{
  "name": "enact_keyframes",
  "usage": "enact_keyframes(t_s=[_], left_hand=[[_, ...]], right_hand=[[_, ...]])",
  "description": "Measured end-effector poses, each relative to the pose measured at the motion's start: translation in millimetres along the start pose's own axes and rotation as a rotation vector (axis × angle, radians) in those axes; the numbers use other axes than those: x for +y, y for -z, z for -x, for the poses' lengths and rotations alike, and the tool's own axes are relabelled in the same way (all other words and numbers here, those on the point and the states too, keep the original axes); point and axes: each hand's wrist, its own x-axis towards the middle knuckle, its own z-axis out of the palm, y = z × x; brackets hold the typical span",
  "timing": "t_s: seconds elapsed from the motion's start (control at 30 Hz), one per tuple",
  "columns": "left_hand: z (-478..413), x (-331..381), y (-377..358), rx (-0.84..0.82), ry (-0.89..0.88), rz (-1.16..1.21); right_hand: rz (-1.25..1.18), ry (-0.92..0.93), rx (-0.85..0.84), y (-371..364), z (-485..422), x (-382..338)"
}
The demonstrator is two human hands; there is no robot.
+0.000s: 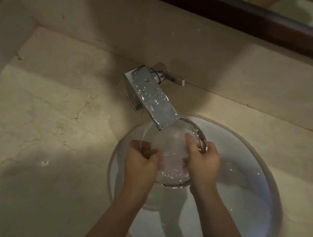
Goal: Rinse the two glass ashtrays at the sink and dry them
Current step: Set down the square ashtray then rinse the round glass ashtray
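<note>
One glass ashtray (174, 145) sits at frame centre under the faucet (154, 97), over the sink (251, 175). Left hand (141, 162) and right hand (203, 161) both grip its rim. Rinsing looks underway; a second isn't in view, and drying is not yet done.

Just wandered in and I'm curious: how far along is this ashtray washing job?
Nothing looks finished yet. In hand: the left hand and right hand both grip one glass ashtray over the sink, with water running from the tap over it. Left to do: a second ashtray is not in view and no cloth shows, so its rinse and all the drying seem yet to come.
</note>
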Motion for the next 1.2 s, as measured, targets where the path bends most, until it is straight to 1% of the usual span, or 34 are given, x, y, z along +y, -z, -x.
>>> enact_keyframes(t_s=[0.03,0.1,0.17,0.2,0.23,0.3,0.37,0.4,0.53,0.63,0.73,0.87,1.03,1.07,1.13,1.2], left_hand=[[-1,-1,1,0.003,0.003,-0.016],[-5,0,1,0.022,0.023,-0.02],[-8,2,-1,0.062,0.061,0.016],[-8,3,-2,0.084,0.074,0.025],[-7,3,-3,0.103,0.083,0.024],[-5,1,-5,0.112,0.092,0.029],[-2,-2,-7,0.092,0.083,0.021],[-2,-2,-6,0.075,0.075,0.009],[-13,1,-4,0.011,0.069,-0.023],[-18,-2,-4,0.005,0.09,-0.086],[-18,-1,-9,0.048,0.092,-0.166],[-17,9,-18,0.006,0.031,-0.334],[-27,19,-24,0.013,-0.011,-0.587],[-29,17,-24,-0.005,-0.01,-0.606],[-27,16,-20,-0.042,0.02,-0.518],[-23,15,-14,-0.123,0.036,-0.459]], right_hand=[[-0.039,-0.006,-0.037,2,0,1],[-0.033,0.002,-0.188,10,1,4],[0.068,0.0,-0.333,17,4,4],[0.124,0.006,-0.352,17,4,5],[0.179,0.016,-0.321,15,3,4],[0.265,0.03,-0.169,5,1,4],[0.246,0.034,-0.046,-3,-3,2],[0.207,0.038,-0.025,-5,-5,3],[0.036,0.053,-0.103,1,-9,11],[0.054,0.063,-0.18,10,-8,12],[0.071,0.103,-0.233,17,-7,13],[-0.003,0.168,-0.225,26,-2,17],[-0.077,0.127,-0.166,29,5,22],[-0.087,0.106,-0.171,30,4,23],[-0.132,0.055,-0.195,30,2,20],[-0.175,0.003,-0.21,28,-2,18]])
